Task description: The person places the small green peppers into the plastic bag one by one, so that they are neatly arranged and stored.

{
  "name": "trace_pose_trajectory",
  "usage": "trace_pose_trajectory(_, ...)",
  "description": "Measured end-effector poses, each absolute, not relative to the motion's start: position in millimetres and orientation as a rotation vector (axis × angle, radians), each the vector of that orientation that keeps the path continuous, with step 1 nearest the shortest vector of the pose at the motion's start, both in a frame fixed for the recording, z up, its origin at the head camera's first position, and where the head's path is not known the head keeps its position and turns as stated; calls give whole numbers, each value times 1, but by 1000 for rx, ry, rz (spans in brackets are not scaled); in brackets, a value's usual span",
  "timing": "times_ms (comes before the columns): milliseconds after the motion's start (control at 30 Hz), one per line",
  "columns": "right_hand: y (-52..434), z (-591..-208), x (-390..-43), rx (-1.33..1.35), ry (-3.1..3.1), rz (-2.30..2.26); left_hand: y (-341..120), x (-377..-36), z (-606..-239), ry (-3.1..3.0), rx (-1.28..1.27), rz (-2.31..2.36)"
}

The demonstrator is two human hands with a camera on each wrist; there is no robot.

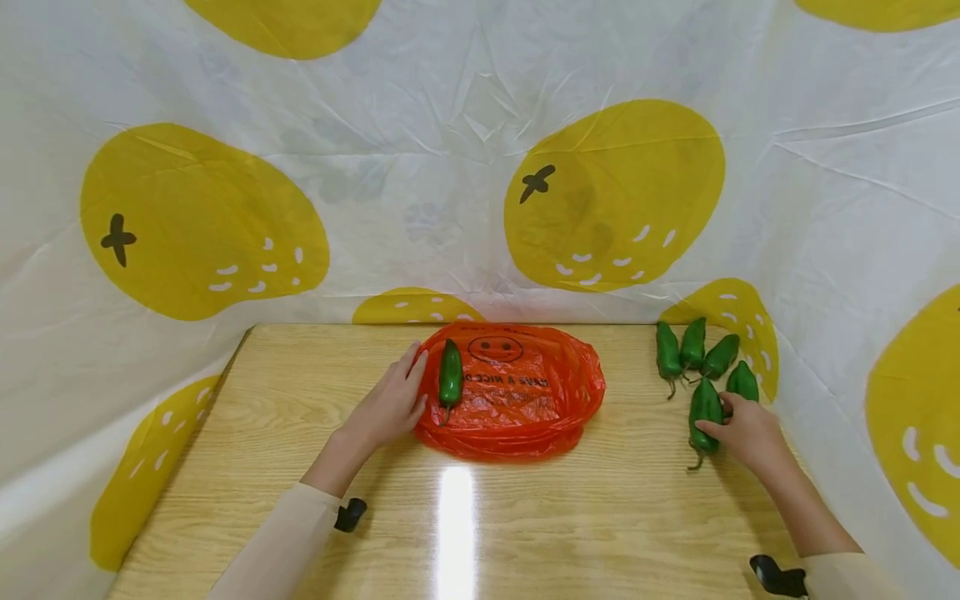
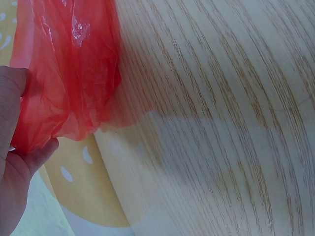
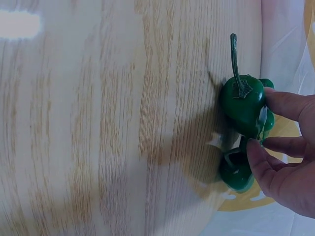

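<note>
Pale sleeves (image 1: pixel 273 546), cut off by the bottom edge, reach over a wood-grain counter (image 1: pixel 585 517) as a person's right grip (image 1: pixel 750 429) pinches a green pepper (image 1: pixel 703 412) between thumb and fingers, its stem pointing back toward the wearer; whether the pepper is raised cannot be told. Well apart from it, the left grip (image 1: pixel 386 404) holds the left rim of a red plastic bag (image 1: pixel 525 408). Printed on the plastic are a smiling face and the words HAVE A NICE (apparently mirrored). One lone pepper (image 1: pixel 450 375) lies within the rim, just beside the left grip, and covers the end of that line; lettering along the far edge is lost in the folds, and the smaller print below is illegible. Just beyond the right grip sits a partly hidden pepper (image 1: pixel 743 379), with three clustered peppers (image 1: pixel 692 342) farther back. In the left wrist view, both bag and grip run out of frame; in the right, fingers mask part of the pinched pepper. Behind and to the sides hangs a white sheet (image 1: pixel 420 200) with yellow fruit prints.
</note>
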State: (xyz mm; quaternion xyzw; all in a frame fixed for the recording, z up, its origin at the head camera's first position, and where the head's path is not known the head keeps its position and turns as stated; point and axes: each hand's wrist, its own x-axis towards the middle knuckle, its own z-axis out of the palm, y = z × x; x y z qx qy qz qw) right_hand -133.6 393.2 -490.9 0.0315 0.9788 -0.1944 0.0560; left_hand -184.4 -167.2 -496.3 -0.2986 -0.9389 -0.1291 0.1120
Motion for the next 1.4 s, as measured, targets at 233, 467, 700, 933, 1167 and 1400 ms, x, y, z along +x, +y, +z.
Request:
trace_pose_trajectory(233, 391, -493, -132, 126, 2954, -615, -167, -185, -495, -2765, -880, -363)
trace_pose_trajectory(467, 385, -488, -131, 180, 2878, -641, -166, -188, -494, -2782, -887, -349)
trace_pose_trajectory(700, 385, -490, -132, 188, 2855, -665, -165, -189, -494, -2788, -895, -355)
trace_pose_trajectory(933, 388, -492, -129, 211, 2809, -738, -165, -188, -495, -2792, -892, -358)
trace_pose_trajectory(1167, 393, -492, -127, 221, 2772, -864, -166, -188, -497, -2773, -887, -358)
trace_pose_trajectory(1400, 395, -485, -126, 194, 2783, -989, -166, -186, -497, -2768, -876, -353)
